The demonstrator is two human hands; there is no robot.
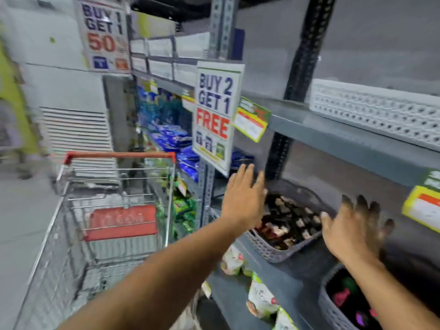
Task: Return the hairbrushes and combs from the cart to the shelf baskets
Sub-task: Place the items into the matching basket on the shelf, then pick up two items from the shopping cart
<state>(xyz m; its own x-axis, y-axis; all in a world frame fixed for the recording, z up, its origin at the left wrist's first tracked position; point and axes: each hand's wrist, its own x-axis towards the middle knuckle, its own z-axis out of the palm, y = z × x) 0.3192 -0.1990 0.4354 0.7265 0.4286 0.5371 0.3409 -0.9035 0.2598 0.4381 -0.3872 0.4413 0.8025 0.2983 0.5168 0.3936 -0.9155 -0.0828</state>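
The grey basket (269, 248) sits on the middle shelf (240, 291), tilted toward the aisle, filled with small dark packaged items (290, 220); blur prevents telling whether these are brushes or combs. The left hand (245, 198) hovers over the basket's left rim, fingers spread and flat, its grip open and holding nothing. The right hand (350, 229) is at the basket's right end, fingers splayed, its grip likewise open and empty; whether it touches the rim cannot be told through the blur. A second grey basket (333, 308) stands lower right, beneath the right forearm, holding dark items with pink and green marks. The cart (114, 210) stands left of the shelving, well apart from both hands, with a red handle and red seat flap; its contents cannot be made out. A white perforated basket (371, 110) rests on the shelf above. A "BUY 2 GET 1 FREE" sign (215, 115) hangs from the upright beside the left hand. Yellow price tags (252, 120) are fixed to the shelf edges. Packets (259, 301) lie on the shelf below.
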